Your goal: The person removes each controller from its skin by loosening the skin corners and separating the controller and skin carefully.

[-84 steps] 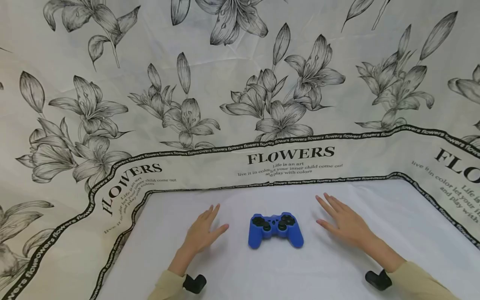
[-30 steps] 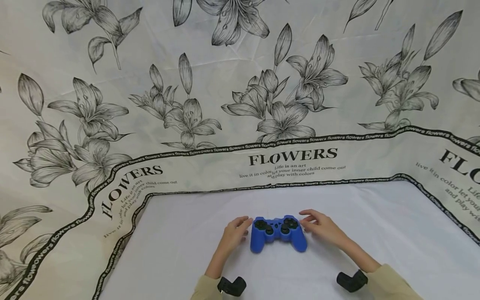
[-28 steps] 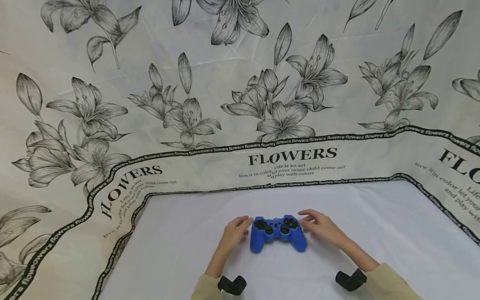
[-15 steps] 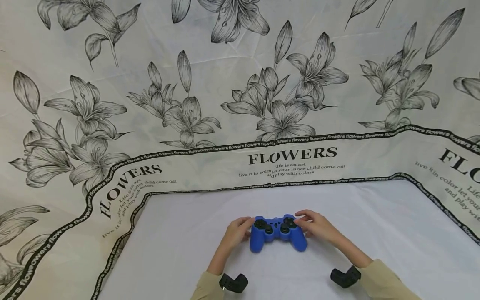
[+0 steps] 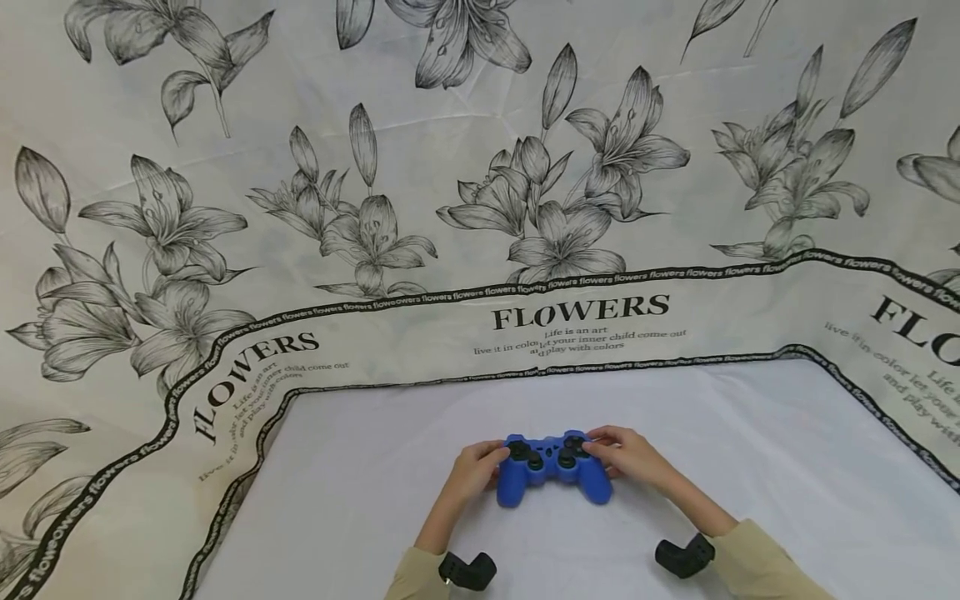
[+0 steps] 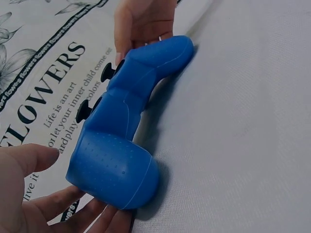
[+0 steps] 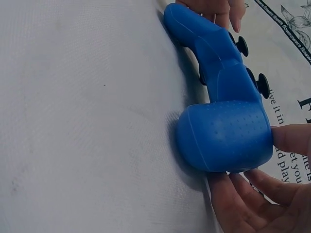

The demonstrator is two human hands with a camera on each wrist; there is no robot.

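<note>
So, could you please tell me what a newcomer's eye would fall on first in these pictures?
Most likely the bright blue game controller with black thumbsticks, low and near the middle of the head view against plain white cloth. Next would come the person's bare left hand and bare right hand at its two ends, then the white fabric with black line-drawn lilies behind.
</note>
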